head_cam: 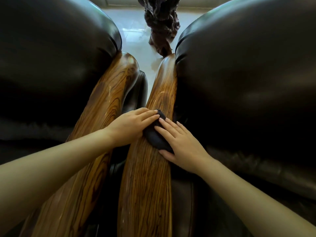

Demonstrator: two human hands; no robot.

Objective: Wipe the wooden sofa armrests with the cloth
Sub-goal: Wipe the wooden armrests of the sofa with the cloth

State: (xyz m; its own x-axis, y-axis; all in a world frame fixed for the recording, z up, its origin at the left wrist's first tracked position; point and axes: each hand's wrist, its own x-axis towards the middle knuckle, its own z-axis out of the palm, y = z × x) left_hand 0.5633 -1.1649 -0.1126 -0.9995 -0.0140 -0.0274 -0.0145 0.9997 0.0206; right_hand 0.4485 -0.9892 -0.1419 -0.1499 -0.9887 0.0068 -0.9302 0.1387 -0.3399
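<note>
Cloth, dark, frame centre, on right armrest: soft, light; we pin it flat under spread fingers, gripping nothing.

Hidden and cut-off items, head view

Dark cloth: mostly covered by left hand and right hand; full outline unreadable. Both wooden armrests run off the bottom edge. Leather cushions cropped at the sides, lower parts lost in shadow. Dark carved piece cut off at top, base hidden behind the right armrest.
</note>
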